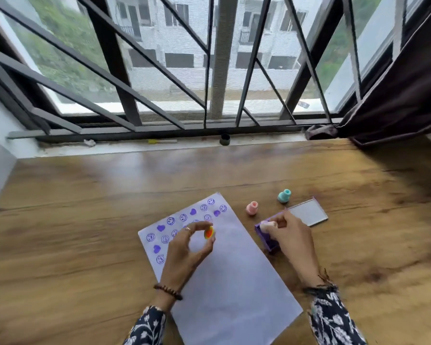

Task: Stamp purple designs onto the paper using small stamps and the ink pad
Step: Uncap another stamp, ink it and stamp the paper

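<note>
A white paper (234, 277) lies tilted on the wooden table, with several purple smiley and heart prints on its upper left part. My left hand (184, 252) hovers over those prints, thumb and forefinger pinching a small yellow-orange stamp (208, 232). My right hand (290, 235) holds a pale pink stamp (266, 225) down in the purple ink pad (268, 241), just right of the paper. The pad's open lid (307, 212) lies behind it. A pink stamp (252, 208) and a teal stamp (284, 195) stand upright beyond the pad.
The wooden table (85, 220) runs back to a windowsill (159, 145) under a barred window. On the sill sit a small dark cup (225, 139) and a yellow-tipped pen (162, 141). A dark curtain (396, 103) hangs at the right.
</note>
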### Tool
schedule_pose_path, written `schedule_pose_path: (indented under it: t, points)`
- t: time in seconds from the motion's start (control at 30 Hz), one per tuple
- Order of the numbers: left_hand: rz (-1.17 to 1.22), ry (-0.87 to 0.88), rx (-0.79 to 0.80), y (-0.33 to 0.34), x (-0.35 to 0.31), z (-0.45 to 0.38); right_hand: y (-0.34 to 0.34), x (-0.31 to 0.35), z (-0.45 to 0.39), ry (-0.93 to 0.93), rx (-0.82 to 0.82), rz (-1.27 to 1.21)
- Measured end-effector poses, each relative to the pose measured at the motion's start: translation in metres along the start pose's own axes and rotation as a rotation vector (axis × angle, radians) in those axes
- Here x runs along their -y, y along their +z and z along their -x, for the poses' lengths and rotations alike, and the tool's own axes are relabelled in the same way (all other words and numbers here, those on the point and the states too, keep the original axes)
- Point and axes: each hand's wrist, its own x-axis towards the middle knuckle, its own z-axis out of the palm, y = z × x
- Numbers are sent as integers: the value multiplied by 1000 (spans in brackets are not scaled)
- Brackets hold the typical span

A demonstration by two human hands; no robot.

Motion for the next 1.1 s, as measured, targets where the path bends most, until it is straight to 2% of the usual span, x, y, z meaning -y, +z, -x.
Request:
schedule_pose_path:
  t: [0.03, 0.1, 0.17, 0.27, 0.4, 0.53, 0.77, 1.1]
  points:
    - [-29, -6, -43, -14, 4, 5, 6, 4, 11, 26, -29, -137]
    - [-92, -26, -112, -41, 14, 16, 25, 16, 34, 64, 15, -366]
    - [-153, -71, -147, -62, 23, 27, 51, 27, 58, 2, 84, -422]
    - [-164, -149, -184, -81, 34, 36, 88, 43, 93, -216, 149, -308]
    - [-161, -139, -172, -84, 38, 40, 122, 57, 115, -529, 146, -67]
    - [-161, -126, -152, -84, 41, 41, 134, 68, 113, -674, 98, 168]
    - [-152, -120, -165, -85, 46, 39, 142, 73, 104, -609, 201, 313]
    - [-154, -105, -162, -85, 50, 39, 139, 98, 67, -549, 342, 383]
